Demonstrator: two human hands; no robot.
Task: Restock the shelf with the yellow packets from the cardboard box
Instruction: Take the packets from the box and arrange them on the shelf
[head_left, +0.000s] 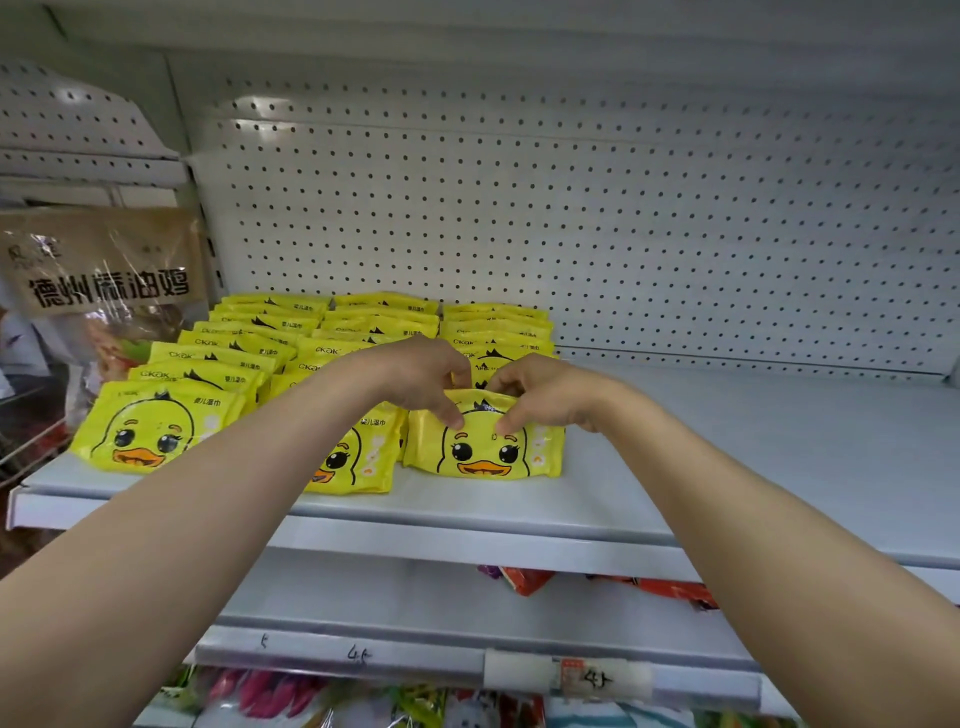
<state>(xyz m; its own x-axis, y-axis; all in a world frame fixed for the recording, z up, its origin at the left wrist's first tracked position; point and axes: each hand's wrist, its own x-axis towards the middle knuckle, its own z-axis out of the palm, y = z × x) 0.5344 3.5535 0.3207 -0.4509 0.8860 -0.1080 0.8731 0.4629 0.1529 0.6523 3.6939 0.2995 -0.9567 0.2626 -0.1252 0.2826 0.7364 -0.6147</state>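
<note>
Yellow front packet (485, 441) pinched at top edge by left hand (421, 376) and right hand (545, 392) — being seated in row 3 on shelf (727, 467); release called for next.

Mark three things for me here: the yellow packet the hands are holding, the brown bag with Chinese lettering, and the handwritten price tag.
Yellow packet (483, 452): head view, on the duck's face.
Brown bag (104, 260): head view, on the paper label above the lettering.
Price tag (597, 676): head view, on the handwritten strip on the lower shelf's edge.

Bright even overhead light, wide-angle edge distortion
</note>
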